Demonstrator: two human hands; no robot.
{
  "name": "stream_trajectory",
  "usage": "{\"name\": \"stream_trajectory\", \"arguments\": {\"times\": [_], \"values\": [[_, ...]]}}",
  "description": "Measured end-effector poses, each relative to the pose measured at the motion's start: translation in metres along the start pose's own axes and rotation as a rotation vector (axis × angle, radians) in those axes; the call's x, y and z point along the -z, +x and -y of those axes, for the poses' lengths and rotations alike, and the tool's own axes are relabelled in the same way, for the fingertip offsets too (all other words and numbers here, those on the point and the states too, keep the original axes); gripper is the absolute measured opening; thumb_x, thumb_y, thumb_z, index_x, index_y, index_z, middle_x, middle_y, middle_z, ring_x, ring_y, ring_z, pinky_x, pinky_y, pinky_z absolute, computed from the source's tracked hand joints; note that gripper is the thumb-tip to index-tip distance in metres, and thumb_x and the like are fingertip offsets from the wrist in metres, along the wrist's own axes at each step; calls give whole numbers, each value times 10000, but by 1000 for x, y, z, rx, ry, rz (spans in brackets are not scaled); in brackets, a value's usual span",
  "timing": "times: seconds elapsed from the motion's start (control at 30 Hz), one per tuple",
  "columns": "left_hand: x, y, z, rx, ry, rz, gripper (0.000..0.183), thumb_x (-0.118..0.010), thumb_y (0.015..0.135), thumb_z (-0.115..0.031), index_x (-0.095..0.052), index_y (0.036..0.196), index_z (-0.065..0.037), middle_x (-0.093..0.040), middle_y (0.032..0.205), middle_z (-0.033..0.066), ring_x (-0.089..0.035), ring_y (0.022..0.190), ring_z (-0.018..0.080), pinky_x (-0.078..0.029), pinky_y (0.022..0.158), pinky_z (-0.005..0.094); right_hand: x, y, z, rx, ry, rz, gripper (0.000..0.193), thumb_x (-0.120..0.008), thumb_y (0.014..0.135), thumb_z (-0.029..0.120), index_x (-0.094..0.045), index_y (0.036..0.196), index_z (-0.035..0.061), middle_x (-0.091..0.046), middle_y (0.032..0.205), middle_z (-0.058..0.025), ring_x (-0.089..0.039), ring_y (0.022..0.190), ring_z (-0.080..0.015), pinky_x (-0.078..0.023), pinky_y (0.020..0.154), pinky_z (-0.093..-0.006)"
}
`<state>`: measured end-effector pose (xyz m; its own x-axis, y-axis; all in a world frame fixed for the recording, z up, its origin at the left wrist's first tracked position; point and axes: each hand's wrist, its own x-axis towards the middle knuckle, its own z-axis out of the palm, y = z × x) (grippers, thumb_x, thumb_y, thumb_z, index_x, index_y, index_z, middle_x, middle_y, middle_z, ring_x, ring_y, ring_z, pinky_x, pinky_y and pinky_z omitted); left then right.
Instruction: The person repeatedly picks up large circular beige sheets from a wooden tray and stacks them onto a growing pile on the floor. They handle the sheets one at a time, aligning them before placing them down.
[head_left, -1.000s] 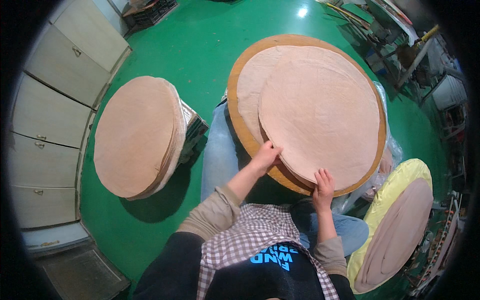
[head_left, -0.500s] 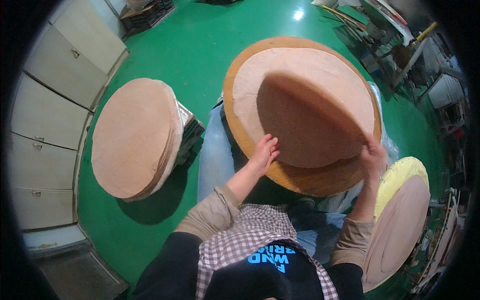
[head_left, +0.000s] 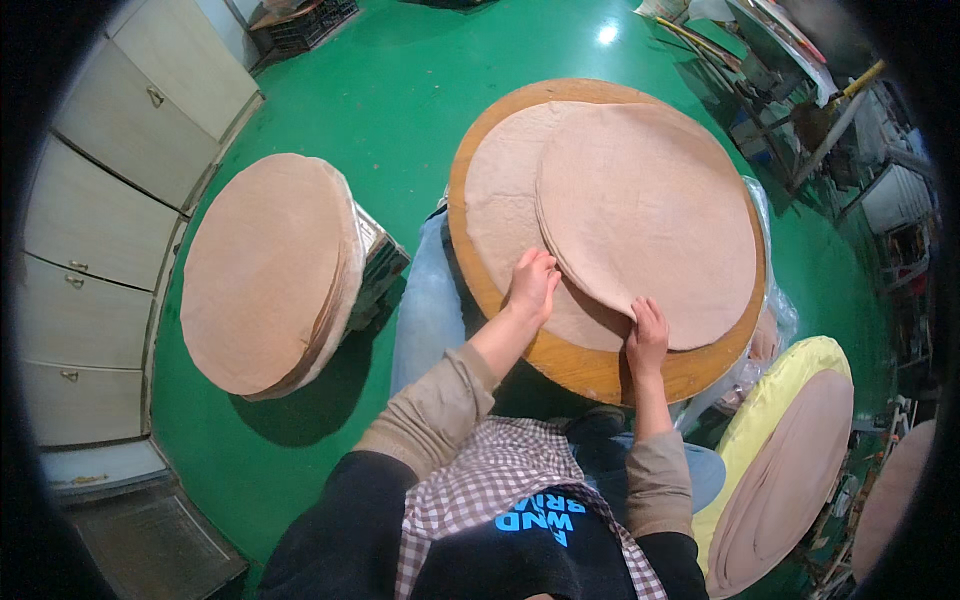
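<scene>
A large, thin, pinkish-beige round sheet (head_left: 650, 200) lies over a lower round sheet (head_left: 500, 190) on a round wooden board (head_left: 600, 378). The upper one sits toward the right and shows layered edges on its left. My right hand (head_left: 647, 335) pinches its near edge, which lifts slightly into a fold. At the left edge, my left hand (head_left: 535, 288) has its fingers curled together on the sheet's rim. What the sheets are made of I cannot tell.
To the left, a stack of similar sheets (head_left: 262, 275) rests on a crate (head_left: 378, 250). A yellow-covered round support (head_left: 740, 450) with more sheets (head_left: 790, 490) stands at lower right. Pale cabinets (head_left: 110, 240) line the left wall; a cluttered rack (head_left: 810, 130) is at far right.
The upper sheet, raised with its dark underside showing before, now lies mostly flat toward the right. My right hand has moved left and nearer to me; my left hand's fingers have closed at the edge.
</scene>
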<state>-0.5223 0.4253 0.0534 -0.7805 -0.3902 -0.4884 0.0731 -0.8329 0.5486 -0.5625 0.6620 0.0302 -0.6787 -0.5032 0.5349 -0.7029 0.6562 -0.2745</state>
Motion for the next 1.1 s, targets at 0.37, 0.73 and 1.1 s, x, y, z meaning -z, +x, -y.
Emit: {"name": "stream_trajectory", "arguments": {"times": [0.37,0.73,1.1], "values": [[-27,20,-5,116,247,-6,250,-487,818,-55,-468,1063,-10,-533,890,72,-512,769,153,-430,626,296,-10,14,-11,-84,-81,64,409,-559,707,-31,-600,1098,81,-572,1186,-119,-481,1143,-332,-373,955,-448],[-31,26,16,-177,172,-75,67,-481,813,-42,-446,779,-87,-437,703,11,-434,613,119,-387,545,263,-12,9,-17,-113,-42,61,416,-535,731,-18,-589,1129,87,-551,1218,-121,-453,1181,-332,-338,979,-470],[-34,23,-8,586,145,377,306,-506,884,-157,-475,1140,8,-565,1062,134,-569,961,236,-478,860,374,-18,9,-6,-98,-16,103,396,-542,786,71,-557,1182,64,-508,1252,-174,-430,1197,-354,-319,999,-479]]}}
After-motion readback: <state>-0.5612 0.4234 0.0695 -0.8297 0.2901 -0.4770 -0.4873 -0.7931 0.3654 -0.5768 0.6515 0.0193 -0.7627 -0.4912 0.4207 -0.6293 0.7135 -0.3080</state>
